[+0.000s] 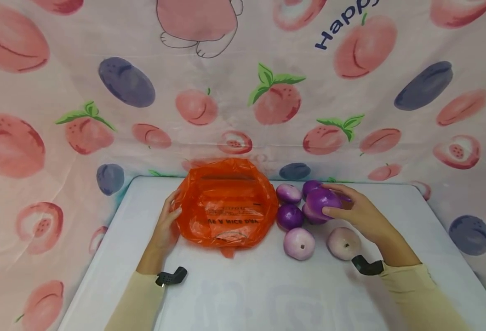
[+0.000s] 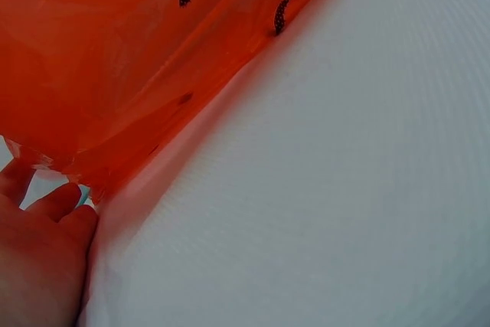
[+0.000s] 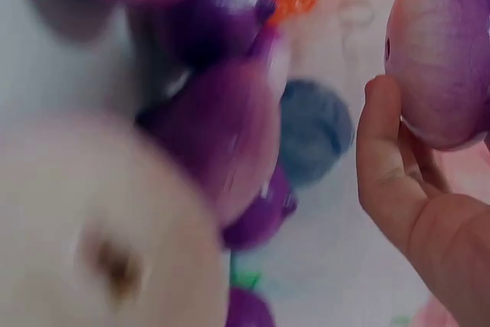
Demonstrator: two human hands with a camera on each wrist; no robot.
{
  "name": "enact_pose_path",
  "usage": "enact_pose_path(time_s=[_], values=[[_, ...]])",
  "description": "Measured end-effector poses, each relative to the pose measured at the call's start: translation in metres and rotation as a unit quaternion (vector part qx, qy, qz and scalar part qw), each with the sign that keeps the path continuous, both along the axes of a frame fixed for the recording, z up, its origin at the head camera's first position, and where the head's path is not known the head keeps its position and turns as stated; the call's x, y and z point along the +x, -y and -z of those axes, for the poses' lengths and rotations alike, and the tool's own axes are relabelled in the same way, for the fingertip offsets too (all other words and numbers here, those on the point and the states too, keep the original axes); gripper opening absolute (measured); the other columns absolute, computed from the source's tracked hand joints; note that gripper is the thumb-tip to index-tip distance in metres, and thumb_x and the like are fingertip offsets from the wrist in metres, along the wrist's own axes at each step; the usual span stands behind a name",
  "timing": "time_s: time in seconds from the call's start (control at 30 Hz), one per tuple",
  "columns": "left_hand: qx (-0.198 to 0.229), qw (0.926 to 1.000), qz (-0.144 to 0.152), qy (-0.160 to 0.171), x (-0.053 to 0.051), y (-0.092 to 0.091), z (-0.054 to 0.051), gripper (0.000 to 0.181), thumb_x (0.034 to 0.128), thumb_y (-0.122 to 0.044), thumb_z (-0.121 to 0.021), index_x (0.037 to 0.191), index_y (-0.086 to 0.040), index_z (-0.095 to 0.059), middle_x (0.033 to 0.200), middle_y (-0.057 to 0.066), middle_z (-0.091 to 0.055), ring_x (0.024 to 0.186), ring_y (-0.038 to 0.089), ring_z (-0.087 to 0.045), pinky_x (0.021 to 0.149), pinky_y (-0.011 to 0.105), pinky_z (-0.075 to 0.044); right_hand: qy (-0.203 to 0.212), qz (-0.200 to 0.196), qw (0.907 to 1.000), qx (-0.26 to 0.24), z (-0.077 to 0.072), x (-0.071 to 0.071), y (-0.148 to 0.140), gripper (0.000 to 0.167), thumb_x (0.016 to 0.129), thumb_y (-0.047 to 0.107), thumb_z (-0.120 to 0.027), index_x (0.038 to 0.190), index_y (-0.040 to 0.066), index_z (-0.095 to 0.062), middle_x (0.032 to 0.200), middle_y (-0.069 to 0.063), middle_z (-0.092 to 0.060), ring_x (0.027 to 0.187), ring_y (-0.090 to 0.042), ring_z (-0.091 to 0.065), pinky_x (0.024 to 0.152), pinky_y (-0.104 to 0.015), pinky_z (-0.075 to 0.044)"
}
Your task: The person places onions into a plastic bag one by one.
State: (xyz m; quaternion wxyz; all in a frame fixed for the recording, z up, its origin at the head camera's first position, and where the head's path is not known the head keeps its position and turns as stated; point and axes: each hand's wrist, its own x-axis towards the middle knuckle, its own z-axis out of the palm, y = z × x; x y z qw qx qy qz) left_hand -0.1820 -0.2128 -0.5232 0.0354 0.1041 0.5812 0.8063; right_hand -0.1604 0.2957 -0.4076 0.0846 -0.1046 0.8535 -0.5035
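An orange plastic bag (image 1: pixel 230 184) lies with its mouth spread wide on the left half of the table. My left hand (image 1: pixel 169 220) holds the bag's left edge; the left wrist view shows its bent fingers (image 2: pixel 57 203) against the plastic. On the right, my right hand (image 1: pixel 360 214) grips a purple onion (image 1: pixel 323 201) between thumb and fingers, raised over the other onions. The right wrist view shows this held onion (image 3: pixel 444 51) at the upper right, paler on one side. Below it, another onion (image 1: pixel 315 218) is partly hidden.
Several onions stand right of the bag, among them a dark purple onion (image 1: pixel 290 217) and a pale onion (image 1: pixel 299 244). Another pale onion (image 1: pixel 344 243) lies close to the right wrist. Behind the white table (image 1: pixel 243 294) hangs a fruit-printed cloth (image 1: pixel 243 69).
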Motion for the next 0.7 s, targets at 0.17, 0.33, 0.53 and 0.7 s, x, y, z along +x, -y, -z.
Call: enact_pose_path(time_s=[0.17,0.33,0.53,0.7], values=[[0.006,1.0000,-0.004,0.003,-0.001,-0.002,0.000,0.056,0.1060,-0.016,-0.044,0.160,-0.022,-0.029,0.162,0.001,-0.034,0.148,0.033,-0.035,0.109,0.029,-0.050,0.037,0.000,0.9993,0.004,-0.007,-0.004,0.027,0.065,0.094,0.037,-0.073,0.153,0.027,-0.046,0.155,-0.010,-0.045,0.136,-0.043,-0.052,0.104,-0.046,-0.055],[0.005,0.9999,0.004,-0.010,-0.002,-0.001,0.001,0.056,0.1065,-0.016,-0.043,0.160,-0.022,-0.029,0.163,0.002,-0.033,0.147,0.031,-0.037,0.110,0.029,-0.049,0.064,-0.009,0.9979,-0.009,-0.015,-0.009,0.063,0.068,0.090,0.042,-0.075,0.151,0.030,-0.047,0.153,-0.011,-0.047,0.135,-0.041,-0.053,0.104,-0.056,-0.053],[0.002,0.9999,0.007,-0.011,-0.001,0.001,0.000,0.056,0.1066,-0.016,-0.043,0.160,-0.023,-0.028,0.164,0.002,-0.032,0.149,0.033,-0.033,0.110,0.030,-0.049,0.051,-0.028,0.9982,-0.015,-0.021,-0.018,0.110,0.067,0.085,0.048,-0.080,0.145,0.035,-0.052,0.147,-0.005,-0.054,0.129,-0.035,-0.059,0.099,-0.049,-0.058],[0.002,1.0000,0.005,-0.007,0.000,0.000,0.000,0.056,0.1065,-0.016,-0.043,0.160,-0.024,-0.028,0.165,0.002,-0.031,0.150,0.035,-0.031,0.110,0.030,-0.049,0.038,-0.030,0.9987,-0.018,-0.019,-0.025,0.148,0.068,0.083,0.054,-0.080,0.144,0.039,-0.054,0.145,0.001,-0.055,0.126,-0.030,-0.060,0.100,-0.047,-0.057]])
